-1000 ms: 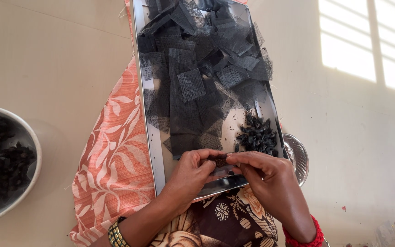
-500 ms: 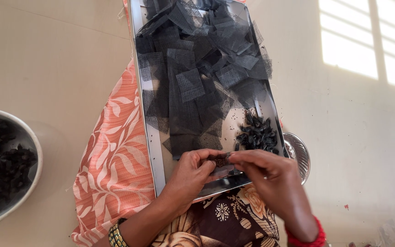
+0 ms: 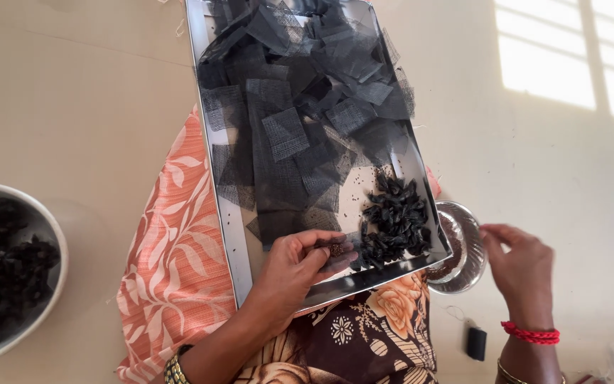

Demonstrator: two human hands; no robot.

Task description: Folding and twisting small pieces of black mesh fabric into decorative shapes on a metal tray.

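Over tray [image 3: 230,235]: left hand [image 3: 300,267] pinches mesh piece [image 3: 332,249]; right hand [image 3: 524,267] open beside steel bowl [image 3: 463,249].

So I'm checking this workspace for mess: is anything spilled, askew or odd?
Fine dark specks lie scattered on the bare part of the metal tray, near the pile of black dried pieces. The tray sits askew on the lap, tilted across the orange cloth. Nothing looks damaged.

Two bare hands, held apart

Left hand [image 3: 300,267] curls palm-up, fingertips pinched, seemingly around something small; right hand [image 3: 524,267] hovers loosely open, fingers spread leftward.
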